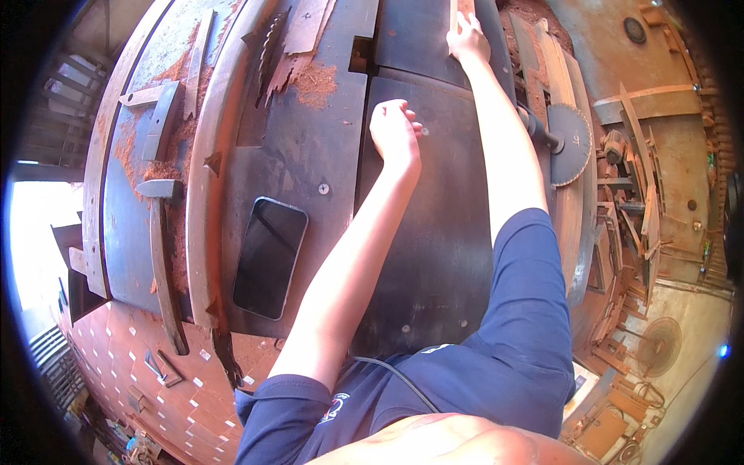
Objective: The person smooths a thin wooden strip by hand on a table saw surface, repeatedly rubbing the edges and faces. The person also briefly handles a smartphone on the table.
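My right hand (470,43) is stretched out to the far side of a dark metal machine table (434,225). Its fingers close on the near end of a light wooden strip (463,6), which runs out of the picture at the top. Over the table's middle is my left hand (397,133), its fingers curled in and nothing showing in them. A toothed circular saw blade (570,146) on a shaft stands beyond the table's right edge, beside my right forearm.
Left of my left forearm lies a black phone (270,260). Further left are a hammer (161,232), a try square (159,116) and reddish sawdust (314,85). A wooden rail (209,155) crosses there. Wood scraps (635,201) and a fan (659,349) stand on the right.
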Available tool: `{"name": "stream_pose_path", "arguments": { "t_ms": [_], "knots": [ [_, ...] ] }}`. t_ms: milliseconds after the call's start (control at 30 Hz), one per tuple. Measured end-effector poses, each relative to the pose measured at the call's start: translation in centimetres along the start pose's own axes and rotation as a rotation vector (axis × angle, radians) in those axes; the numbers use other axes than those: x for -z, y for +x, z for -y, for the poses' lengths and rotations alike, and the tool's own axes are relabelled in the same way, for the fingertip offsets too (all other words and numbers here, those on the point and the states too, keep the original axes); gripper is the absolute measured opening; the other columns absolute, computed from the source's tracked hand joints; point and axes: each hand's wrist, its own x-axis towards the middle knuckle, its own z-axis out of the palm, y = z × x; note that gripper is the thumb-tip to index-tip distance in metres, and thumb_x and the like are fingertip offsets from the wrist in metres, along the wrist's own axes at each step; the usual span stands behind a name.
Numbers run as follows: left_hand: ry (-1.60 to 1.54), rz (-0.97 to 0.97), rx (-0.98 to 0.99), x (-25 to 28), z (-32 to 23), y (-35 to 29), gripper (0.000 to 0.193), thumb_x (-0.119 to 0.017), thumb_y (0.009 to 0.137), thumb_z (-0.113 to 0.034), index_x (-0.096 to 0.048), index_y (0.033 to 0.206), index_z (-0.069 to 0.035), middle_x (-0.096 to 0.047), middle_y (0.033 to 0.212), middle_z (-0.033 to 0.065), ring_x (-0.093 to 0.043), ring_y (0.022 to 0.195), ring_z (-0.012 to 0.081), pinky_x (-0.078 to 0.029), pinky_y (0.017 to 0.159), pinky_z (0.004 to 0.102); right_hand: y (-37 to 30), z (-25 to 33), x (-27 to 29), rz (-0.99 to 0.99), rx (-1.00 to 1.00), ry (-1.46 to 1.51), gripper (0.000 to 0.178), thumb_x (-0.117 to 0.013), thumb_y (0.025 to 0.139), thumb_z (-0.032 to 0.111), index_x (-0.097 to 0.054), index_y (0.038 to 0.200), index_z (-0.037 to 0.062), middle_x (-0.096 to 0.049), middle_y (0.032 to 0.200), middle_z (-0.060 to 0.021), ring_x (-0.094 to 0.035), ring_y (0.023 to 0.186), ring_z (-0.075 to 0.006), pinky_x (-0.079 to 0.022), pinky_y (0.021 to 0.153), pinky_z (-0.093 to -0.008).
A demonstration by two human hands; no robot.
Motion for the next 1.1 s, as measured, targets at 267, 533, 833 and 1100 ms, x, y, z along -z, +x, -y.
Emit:
{"name": "stream_pose_path", "arguments": {
  "t_ms": [267,533,833,1100],
  "knots": [
    [-0.010,-0.003,-0.031,0.5,-0.2,0.5,0.016,-0.053,0.091,-0.021,-0.063,0.093,-0.008,-0.060,0.078,0.0043,-0.057,0.059,0.0162,-0.047,0.054,0.0309,2.8,1.0,-1.6,0.019,0.056,0.056,0.066,-0.053,0.082,0.032,-0.046,0.147,0.0199,-0.033,0.158,-0.0163,-0.053,0.130,-0.0367,-0.046,0.107,-0.0429],
    [0.003,0.028,-0.005,0.3,0.1,1.2,0.021,-0.053,0.089,-0.026,-0.063,0.094,-0.010,-0.061,0.081,0.0051,-0.059,0.062,0.0178,-0.046,0.054,0.0323,-2.2,0.2,0.6,0.035,0.067,0.095,0.067,-0.057,0.082,0.028,-0.046,0.146,0.0092,-0.031,0.156,-0.0263,-0.056,0.124,-0.0407,-0.047,0.104,-0.0447],
    [0.049,0.085,-0.042,0.3,0.4,2.3,0.020,-0.048,0.092,-0.023,-0.060,0.094,-0.008,-0.061,0.082,0.0069,-0.058,0.058,0.0179,-0.046,0.049,0.0312,-28.0,-1.5,12.2,0.058,0.198,0.320,0.058,-0.061,0.083,0.008,-0.050,0.140,0.0034,-0.034,0.155,-0.0229,-0.053,0.127,-0.0395,-0.047,0.105,-0.0433],
    [0.135,0.150,-0.182,0.7,1.2,3.3,0.021,-0.045,0.094,-0.021,-0.060,0.096,-0.006,-0.059,0.079,0.0078,-0.059,0.056,0.0166,-0.048,0.044,0.0303,-54.0,-0.2,26.4,0.129,0.133,0.351,0.055,-0.063,0.080,0.003,-0.056,0.135,0.0015,-0.039,0.154,-0.0174,-0.049,0.134,-0.0365,-0.043,0.110,-0.0415]
  ]
}}
